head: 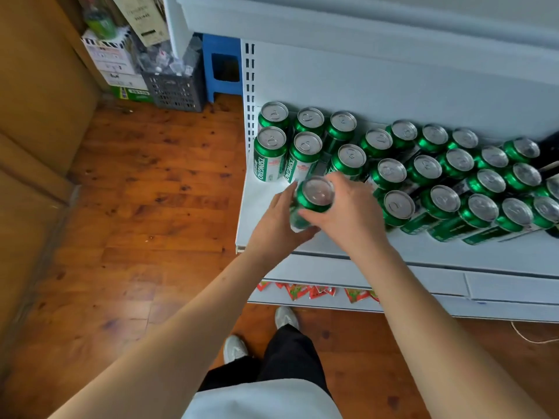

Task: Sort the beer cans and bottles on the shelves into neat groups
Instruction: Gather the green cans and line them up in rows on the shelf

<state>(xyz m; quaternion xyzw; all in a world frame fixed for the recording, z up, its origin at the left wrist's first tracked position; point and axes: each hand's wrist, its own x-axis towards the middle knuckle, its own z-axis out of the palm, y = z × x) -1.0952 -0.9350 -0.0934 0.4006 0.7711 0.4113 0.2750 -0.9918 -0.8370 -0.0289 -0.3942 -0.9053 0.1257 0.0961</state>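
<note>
White shop shelf [266, 213] over a wooden floor carries rows of green Tsingtao beer cans [423, 176]. At its left front, just before the two labelled cans, both hands grip one green can [314, 196]: left hand [278, 225] wrapping the side, right hand [348, 210] curled at the rim, probably steadying it to extend that column.

Shop: shelf [332, 249] of beer cans [393, 173]

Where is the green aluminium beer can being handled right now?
In the head view, the green aluminium beer can sits between both hands, above the white shelf's bare front-left corner, just in front of the two Tsingtao cans.
</note>
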